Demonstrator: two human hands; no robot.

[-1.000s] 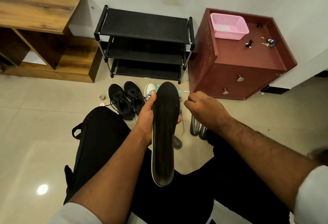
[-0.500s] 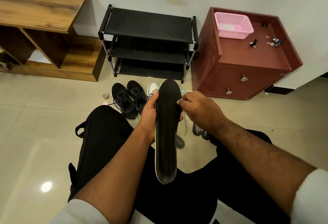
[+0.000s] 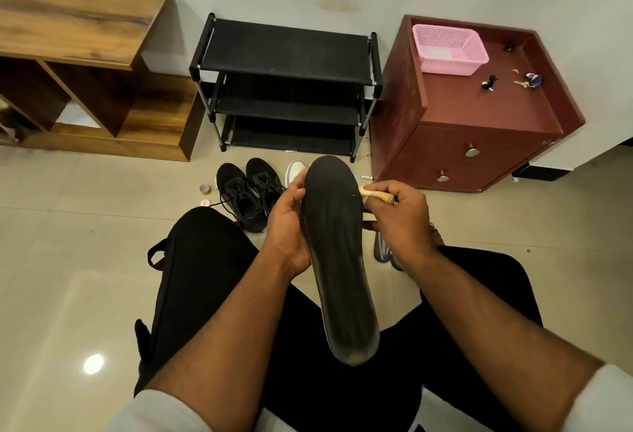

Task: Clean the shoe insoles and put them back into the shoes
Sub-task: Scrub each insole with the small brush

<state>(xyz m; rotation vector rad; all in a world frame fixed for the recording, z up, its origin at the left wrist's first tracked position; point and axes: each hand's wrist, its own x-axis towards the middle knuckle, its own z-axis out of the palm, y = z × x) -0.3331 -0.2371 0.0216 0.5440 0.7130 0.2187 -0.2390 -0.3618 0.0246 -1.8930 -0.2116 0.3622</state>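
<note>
Left hand (image 3: 287, 226) grips our insole (image 3: 337, 253) upright over the lap, steadying it | right hand (image 3: 399, 217) pinches a small brush (image 3: 375, 196) at its edge | black shoes (image 3: 248, 191) wait on the floor.

Even indoor light, moderately bright. Ceiling-lamp glare spot on glossy floor (image 3: 93, 364), far left of the black insole (image 3: 337, 253). Soft shadows. Wide-angle bending toward edges; mild softness, forearms nearest camera slightly blurred.
</note>
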